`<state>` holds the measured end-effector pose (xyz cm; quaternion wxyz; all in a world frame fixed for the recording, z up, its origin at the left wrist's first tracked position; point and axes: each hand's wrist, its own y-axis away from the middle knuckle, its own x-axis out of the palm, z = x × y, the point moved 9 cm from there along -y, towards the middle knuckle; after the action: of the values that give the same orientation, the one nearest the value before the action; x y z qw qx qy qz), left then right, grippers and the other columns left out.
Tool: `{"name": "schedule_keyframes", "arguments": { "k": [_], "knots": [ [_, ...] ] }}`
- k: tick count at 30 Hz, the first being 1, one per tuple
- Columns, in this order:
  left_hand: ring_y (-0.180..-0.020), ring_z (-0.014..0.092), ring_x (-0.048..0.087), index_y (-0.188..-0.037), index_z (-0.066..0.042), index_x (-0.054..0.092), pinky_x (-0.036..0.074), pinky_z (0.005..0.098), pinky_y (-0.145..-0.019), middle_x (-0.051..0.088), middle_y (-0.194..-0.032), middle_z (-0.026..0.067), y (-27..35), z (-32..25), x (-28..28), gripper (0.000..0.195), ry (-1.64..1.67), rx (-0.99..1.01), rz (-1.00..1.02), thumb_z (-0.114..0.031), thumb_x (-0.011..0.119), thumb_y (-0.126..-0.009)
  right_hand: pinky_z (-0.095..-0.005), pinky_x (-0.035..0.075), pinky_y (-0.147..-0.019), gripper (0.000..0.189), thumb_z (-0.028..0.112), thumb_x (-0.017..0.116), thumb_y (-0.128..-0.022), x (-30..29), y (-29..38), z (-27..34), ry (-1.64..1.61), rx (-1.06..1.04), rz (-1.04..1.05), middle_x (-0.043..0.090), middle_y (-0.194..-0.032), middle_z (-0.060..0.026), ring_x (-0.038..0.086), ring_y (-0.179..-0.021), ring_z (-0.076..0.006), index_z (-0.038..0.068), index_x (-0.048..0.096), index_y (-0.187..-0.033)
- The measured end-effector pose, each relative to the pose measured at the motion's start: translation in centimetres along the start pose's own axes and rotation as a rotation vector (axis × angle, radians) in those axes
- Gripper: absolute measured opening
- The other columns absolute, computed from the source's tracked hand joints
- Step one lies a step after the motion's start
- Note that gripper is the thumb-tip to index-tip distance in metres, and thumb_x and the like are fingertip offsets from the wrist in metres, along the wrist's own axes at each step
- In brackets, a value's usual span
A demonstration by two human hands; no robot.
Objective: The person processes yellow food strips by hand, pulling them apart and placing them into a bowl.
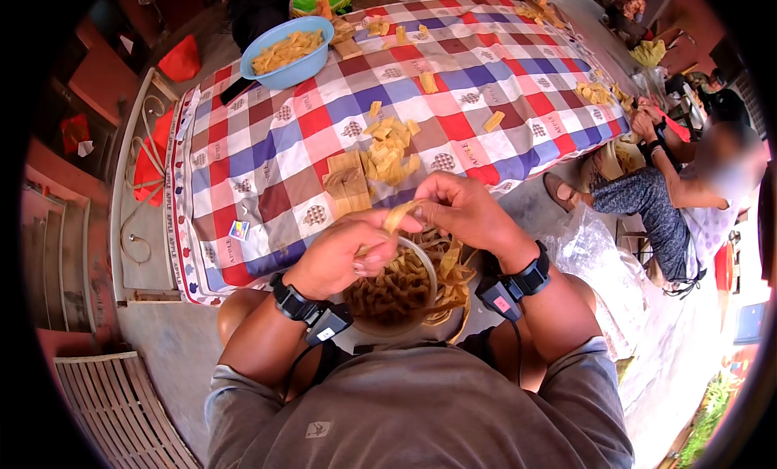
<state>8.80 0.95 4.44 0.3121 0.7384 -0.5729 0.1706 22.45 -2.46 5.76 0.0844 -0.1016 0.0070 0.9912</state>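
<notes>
A pale yellow, flat plant-fibre strip stretches between my two hands, in front of the table. My left hand holds one end in curled fingers. My right hand pinches the other end between thumb and fingertips. Below them, a round pale container between my knees holds many brownish folded pieces. Long loose strips hang at its right side. Just beyond my hands, a wooden block lies on the checked tablecloth, beside a heap of yellow folded pieces.
A light-blue basin of yellow pieces stands at the far left, near a dark phone-like object. A small box lies at left. Another person sits at right, beyond a transparent plastic bag. A slatted bench stands lower left.
</notes>
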Motion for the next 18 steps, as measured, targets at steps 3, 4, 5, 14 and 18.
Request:
{"name": "schedule_keyframes", "arguments": {
  "k": [3, 4, 5, 14, 18],
  "knots": [
    [-0.052, 0.006, 0.034, -0.132, 0.002, 0.056, 0.029, 0.0211, -0.049, 0.041, -0.066, -0.0035, 0.1, -1.2, -0.7, 0.044, 0.071, 0.096, -0.006, -0.013, 0.047, -0.092, -0.0199, 0.043, -0.058, 0.015, 0.016, 0.061, -0.099, 0.6, 0.4, -1.6, -0.076, 0.213, 0.104, 0.059, -0.078, 0.0026, 0.052, -0.067, -0.0021, 0.004, 0.062, -0.106],
    [-0.052, 0.006, 0.034, -0.131, 0.002, 0.056, 0.029, 0.0214, -0.049, 0.041, -0.066, -0.0035, 0.1, -1.6, -0.7, 0.044, 0.082, 0.131, -0.012, -0.013, 0.047, -0.092, -0.0216, 0.044, -0.058, 0.018, 0.019, 0.062, -0.098, 0.7, 0.7, -1.7, -0.089, 0.199, 0.108, 0.060, -0.077, 0.0016, 0.053, -0.068, -0.0029, 0.004, 0.063, -0.106],
    [-0.052, 0.006, 0.035, -0.131, 0.003, 0.056, 0.029, 0.0217, -0.049, 0.041, -0.066, -0.0035, 0.2, -2.0, -0.7, 0.044, 0.092, 0.166, -0.017, -0.014, 0.047, -0.092, -0.0233, 0.046, -0.059, 0.020, 0.022, 0.063, -0.097, 0.8, 0.8, -1.7, -0.102, 0.186, 0.111, 0.060, -0.077, 0.0007, 0.053, -0.069, -0.0038, 0.004, 0.064, -0.106],
    [-0.088, 0.018, 0.067, -0.134, 0.001, 0.056, 0.050, 0.0309, -0.081, 0.070, -0.101, 0.0145, 0.5, -1.0, 1.9, 0.036, -0.393, 0.123, 0.050, -0.015, 0.046, -0.103, -0.0203, 0.033, -0.051, 0.016, 0.019, 0.055, -0.102, 2.0, 0.0, -1.5, -0.314, 0.252, 0.012, 0.052, -0.070, 0.0030, 0.042, -0.058, -0.0033, 0.004, 0.059, -0.107],
    [-0.103, 0.020, 0.065, -0.139, 0.001, 0.052, 0.048, 0.0329, -0.094, 0.070, -0.105, 0.0135, 0.2, -1.7, 0.0, 0.038, -0.429, 0.278, -0.010, -0.014, 0.046, -0.104, -0.0241, 0.029, -0.046, 0.023, 0.024, 0.057, -0.101, 3.6, 1.2, -3.3, -0.554, 0.438, 0.104, 0.050, -0.068, -0.0006, 0.040, -0.051, -0.0073, 0.004, 0.054, -0.111]
  ]
}}
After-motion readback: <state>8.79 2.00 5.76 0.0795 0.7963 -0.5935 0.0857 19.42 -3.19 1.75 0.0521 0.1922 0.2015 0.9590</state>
